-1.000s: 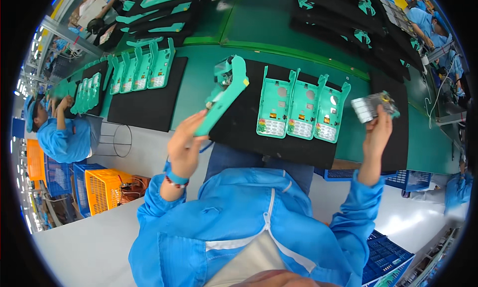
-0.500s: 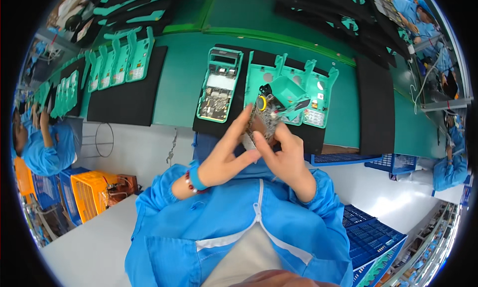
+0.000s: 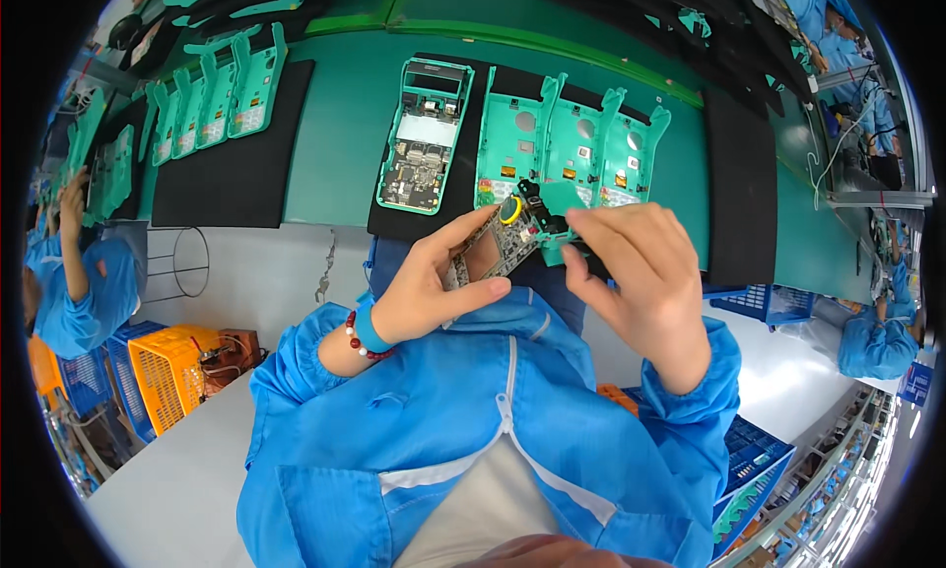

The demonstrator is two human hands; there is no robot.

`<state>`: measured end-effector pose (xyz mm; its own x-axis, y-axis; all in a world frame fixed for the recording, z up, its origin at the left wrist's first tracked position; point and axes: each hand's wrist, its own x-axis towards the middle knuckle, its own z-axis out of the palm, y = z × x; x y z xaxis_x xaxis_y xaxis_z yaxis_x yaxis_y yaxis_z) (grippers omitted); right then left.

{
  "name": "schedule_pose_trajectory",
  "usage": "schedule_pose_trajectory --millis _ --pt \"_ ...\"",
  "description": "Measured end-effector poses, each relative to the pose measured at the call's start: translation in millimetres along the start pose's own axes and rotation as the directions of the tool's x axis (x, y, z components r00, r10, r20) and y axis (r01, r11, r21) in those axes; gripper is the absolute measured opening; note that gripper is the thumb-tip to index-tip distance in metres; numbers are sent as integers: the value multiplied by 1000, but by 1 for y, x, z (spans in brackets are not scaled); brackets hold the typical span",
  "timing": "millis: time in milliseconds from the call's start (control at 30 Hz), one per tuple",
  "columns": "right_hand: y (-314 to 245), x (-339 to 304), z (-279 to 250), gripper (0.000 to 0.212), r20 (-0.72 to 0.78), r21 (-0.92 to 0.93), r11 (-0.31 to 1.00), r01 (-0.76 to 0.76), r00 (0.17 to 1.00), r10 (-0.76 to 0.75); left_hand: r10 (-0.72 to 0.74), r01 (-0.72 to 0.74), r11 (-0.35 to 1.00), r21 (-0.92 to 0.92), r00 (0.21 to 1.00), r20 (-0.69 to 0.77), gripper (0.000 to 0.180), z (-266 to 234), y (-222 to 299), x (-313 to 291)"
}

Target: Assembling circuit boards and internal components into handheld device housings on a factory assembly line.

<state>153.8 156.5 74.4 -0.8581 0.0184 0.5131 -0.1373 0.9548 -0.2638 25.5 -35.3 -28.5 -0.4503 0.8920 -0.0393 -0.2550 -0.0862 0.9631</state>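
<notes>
My left hand (image 3: 419,290) is closed around a circuit board (image 3: 490,256) above the front edge of the bench. A round yellow-rimmed part (image 3: 510,210) and a black bracket (image 3: 532,196) sit at the board's upper end. Against that end is a green plastic piece (image 3: 560,200). My right hand (image 3: 645,272) has its thumb and fingertips at the right side of this piece, closed on its edge. Just beyond stand several open green housing shells (image 3: 514,125). To their left lies a green housing (image 3: 419,164) with a circuit board inside.
Black mats (image 3: 744,194) cover parts of the green bench (image 3: 340,125). More green shells (image 3: 258,85) stand at the left. Orange crates (image 3: 172,371) and blue crates (image 3: 759,460) are low on both sides. A co-worker (image 3: 84,292) handles green parts at far left.
My right hand has moved right, off the circuit board and onto the green piece's edge. My left hand has shifted slightly left with the board, now tilted. The view has shifted a little.
</notes>
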Motion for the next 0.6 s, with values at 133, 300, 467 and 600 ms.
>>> schedule_pose_trajectory --millis 133,300,467,600 --pt "3 -3 -4 28 91 2 995 96 991 -96 -78 76 997 29 994 79 78 -3 7 -7" --pt "8 -23 6 29 65 48 998 42 997 -45 233 -236 885 400 971 56 80 -1 16 0" --pt "17 -48 19 37 86 118 991 -68 995 58 294 -246 659 711 954 57 83 3 27 -5" --pt "21 -69 33 39 4 12 1000 -14 1000 14 514 -450 302 841 819 253 75 2 13 -1"
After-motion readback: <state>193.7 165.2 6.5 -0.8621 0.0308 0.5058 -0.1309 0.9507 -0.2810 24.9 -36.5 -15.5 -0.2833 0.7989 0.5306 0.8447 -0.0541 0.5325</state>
